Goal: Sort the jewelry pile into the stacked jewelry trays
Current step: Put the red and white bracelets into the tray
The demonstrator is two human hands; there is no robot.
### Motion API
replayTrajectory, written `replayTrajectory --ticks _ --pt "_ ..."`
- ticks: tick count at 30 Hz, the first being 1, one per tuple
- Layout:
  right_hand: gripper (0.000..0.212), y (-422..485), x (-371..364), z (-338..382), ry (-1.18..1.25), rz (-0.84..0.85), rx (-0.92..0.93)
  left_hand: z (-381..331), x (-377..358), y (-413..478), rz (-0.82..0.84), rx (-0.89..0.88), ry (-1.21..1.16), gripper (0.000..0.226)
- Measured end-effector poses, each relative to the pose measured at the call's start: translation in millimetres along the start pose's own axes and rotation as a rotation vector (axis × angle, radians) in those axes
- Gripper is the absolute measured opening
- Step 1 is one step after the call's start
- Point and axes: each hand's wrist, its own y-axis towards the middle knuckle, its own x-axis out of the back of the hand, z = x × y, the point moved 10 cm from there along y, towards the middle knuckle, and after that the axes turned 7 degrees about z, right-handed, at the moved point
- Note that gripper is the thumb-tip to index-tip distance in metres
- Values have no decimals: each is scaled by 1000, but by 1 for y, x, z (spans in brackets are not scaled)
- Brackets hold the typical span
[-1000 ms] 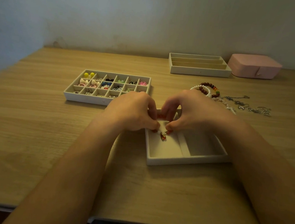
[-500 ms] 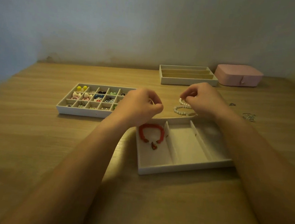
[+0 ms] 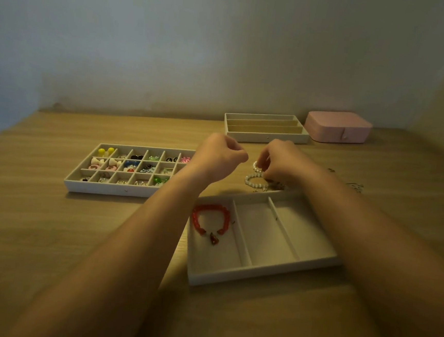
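Head view, right fingers (image 3: 267,160) pinching pearl bracelet (image 3: 247,178)

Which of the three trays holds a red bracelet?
The nearest, three-compartment tray: the red bead bracelet lies in its left compartment. Neither other tray holds one.

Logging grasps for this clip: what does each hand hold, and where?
The right hand pinches the pearl bracelet by a few beads; the left hand is curled, holding nothing visible.
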Motion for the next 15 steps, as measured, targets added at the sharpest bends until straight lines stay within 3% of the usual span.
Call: replayTrajectory --ticks 10,13,15 --pt "7 -2 -1 2 42 42 21 8 1 0 -15 7 -48 8" --pt "7 -10 19 3 288 -59 66 9 3 -4 -27 13 -55 10" --pt "7 -21 30 9 485 -96 125 11 3 -7 -20 22 -76 32"
